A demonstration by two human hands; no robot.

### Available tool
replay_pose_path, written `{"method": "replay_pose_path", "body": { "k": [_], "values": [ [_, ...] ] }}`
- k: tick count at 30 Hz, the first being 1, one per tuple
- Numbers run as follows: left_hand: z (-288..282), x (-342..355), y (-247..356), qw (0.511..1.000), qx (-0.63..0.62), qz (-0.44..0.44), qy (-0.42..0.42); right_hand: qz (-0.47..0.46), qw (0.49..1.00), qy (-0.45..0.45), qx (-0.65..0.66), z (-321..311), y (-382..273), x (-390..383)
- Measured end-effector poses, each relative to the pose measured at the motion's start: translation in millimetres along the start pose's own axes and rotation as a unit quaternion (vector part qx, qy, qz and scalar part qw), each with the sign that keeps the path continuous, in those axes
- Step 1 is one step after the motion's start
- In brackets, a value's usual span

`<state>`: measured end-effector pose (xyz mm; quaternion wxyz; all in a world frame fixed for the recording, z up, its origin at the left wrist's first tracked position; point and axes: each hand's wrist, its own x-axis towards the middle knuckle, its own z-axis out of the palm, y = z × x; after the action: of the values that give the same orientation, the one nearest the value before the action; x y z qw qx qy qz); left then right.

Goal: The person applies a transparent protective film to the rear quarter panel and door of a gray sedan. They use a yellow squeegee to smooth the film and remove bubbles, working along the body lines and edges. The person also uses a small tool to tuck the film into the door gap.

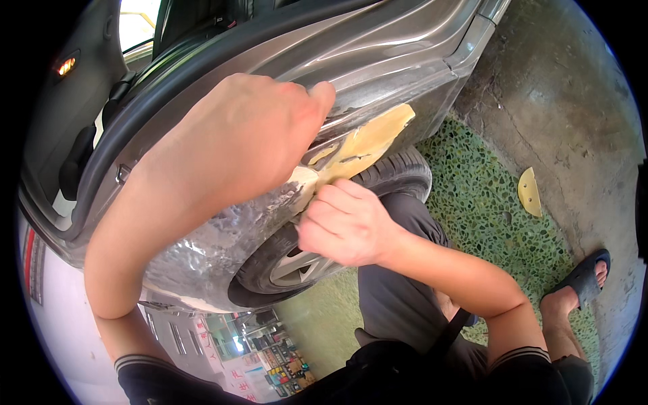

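My left hand [270, 128] is over the side of a grey-brown car, its back toward me and its fingers curled under. One fingertip shows at its far edge; the rest are hidden, so what it holds, if anything, cannot be seen. Lower and to the right, my right hand [344, 223] is closed in a fist at the edge of the wheel arch, its grip hidden. Between and beyond the hands, a patch of yellow body filler [374, 138] covers the panel above the tire [401, 174]. Scuffed, sanded-looking bodywork [202, 246] lies under my left forearm.
A yellow half-round sheet with holes [530, 192] lies on the floor to the right. My sandalled foot [586, 280] is on the green speckled floor [479, 179]. The car's door opening, with a black seal [152, 108], is at the left. Stocked shelves [287, 368] are in the background.
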<state>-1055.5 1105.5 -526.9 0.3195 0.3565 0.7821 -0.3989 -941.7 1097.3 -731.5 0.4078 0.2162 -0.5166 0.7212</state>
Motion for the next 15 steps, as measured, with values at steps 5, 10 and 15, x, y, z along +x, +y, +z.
{"method": "replay_pose_path", "body": {
  "k": [5,10,15],
  "values": [
    [-5.7,1.4,2.3,1.000,0.009,-0.002,-0.012,-0.017,0.999,0.007,0.029,-2.3,6.5,-19.8],
    [-15.3,-0.4,1.5,0.995,-0.049,-0.029,-0.078,0.012,0.997,0.040,0.057,-14.0,10.0,-17.8],
    [-27.2,-4.5,6.4,0.993,-0.090,0.007,-0.074,-0.050,0.979,-0.074,0.186,-31.8,21.5,-36.9]
  ]
}}
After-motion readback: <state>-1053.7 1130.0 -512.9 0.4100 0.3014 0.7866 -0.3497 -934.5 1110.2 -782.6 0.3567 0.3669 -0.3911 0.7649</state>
